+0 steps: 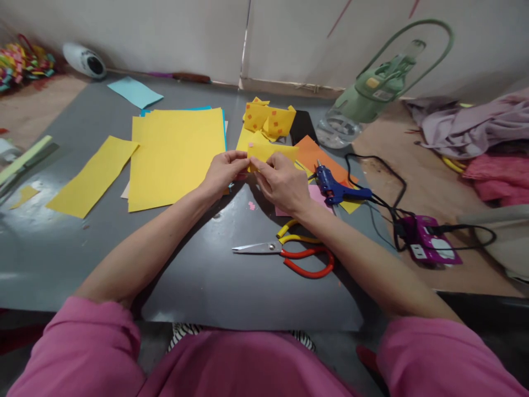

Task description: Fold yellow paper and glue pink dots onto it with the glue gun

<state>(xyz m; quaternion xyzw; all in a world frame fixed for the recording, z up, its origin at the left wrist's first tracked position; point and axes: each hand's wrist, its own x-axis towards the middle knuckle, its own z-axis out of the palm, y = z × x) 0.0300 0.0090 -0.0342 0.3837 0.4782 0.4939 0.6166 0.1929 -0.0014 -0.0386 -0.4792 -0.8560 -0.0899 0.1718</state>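
Observation:
A small yellow paper piece with a pink square at its upper left corner is held between both hands at the middle of the table. My left hand pinches its left edge. My right hand has its fingers closed on the front of the paper, thumb and index near the left corner. Just behind stand folded yellow paper pieces with orange squares. Tiny pink scraps lie below the hands. Scissors with red and yellow handles rest near my right forearm.
Left of my hands lies a stack of yellow sheets, with a yellow strip beside it. A blue glue gun sits on orange paper at right. Beyond are a green-topped bottle, black cables and a purple power strip.

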